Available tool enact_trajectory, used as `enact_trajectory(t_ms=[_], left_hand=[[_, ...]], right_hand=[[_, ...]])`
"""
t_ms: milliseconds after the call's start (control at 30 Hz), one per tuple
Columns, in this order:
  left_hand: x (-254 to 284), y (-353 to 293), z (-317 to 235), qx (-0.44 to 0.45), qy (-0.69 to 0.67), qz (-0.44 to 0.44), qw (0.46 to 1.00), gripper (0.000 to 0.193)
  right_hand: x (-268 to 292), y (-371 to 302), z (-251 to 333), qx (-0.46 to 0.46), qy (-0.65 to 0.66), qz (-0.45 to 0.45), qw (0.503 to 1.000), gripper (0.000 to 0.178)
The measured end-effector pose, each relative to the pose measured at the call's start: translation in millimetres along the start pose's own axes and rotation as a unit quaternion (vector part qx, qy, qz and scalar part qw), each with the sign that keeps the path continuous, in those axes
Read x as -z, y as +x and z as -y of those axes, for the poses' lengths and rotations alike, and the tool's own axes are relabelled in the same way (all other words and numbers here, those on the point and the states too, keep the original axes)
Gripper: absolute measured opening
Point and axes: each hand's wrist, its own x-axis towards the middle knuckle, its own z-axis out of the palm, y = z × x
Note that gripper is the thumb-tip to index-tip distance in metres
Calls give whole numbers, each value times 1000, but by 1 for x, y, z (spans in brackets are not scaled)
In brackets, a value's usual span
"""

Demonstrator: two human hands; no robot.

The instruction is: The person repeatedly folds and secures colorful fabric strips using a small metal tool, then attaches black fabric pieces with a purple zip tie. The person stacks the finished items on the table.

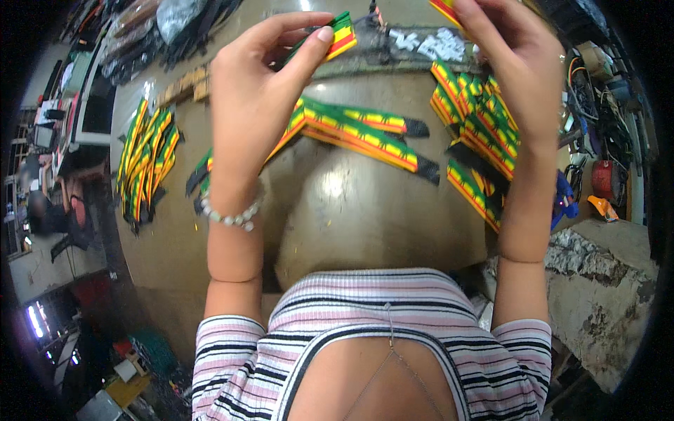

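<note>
My left hand is raised over the table, pinching the end of a folded strap striped green, yellow and red between thumb and fingers. Level with it on the right, my right hand grips a similar striped strap end, partly cut off by the upper edge of the view. Whether the two ends belong to one strap cannot be told. Below and between my hands lie bent striped straps with black ends. Under my right forearm is a heap of the same straps, partly hidden by the arm.
At the table's left side lies another pile of striped straps. White small parts sit at the far edge, near a wooden strip. Plastic-wrapped bundles fill the far left. A worn, pale slab stands at the near right.
</note>
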Motion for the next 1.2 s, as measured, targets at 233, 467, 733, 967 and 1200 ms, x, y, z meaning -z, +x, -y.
enact_trajectory(t_ms=[233, 467, 733, 967, 1200], left_hand=[[-9, -150, 4, 146, 170, 124, 967, 22], [-21, -191, 29, 137, 206, 69, 967, 21], [-25, -195, 32, 120, 216, 46, 968, 21], [-28, -197, 28, 113, 248, 36, 962, 20], [-33, -198, 20, 117, 285, 29, 951, 21]], right_hand=[[-54, -170, 22, -218, -77, 288, 930, 24], [-72, -213, -4, -123, -97, 215, 964, 20], [-76, -208, 3, -115, -128, 219, 960, 20], [-80, -210, 7, -16, -236, 225, 945, 22], [-87, -218, 1, -1, -188, 220, 957, 29]])
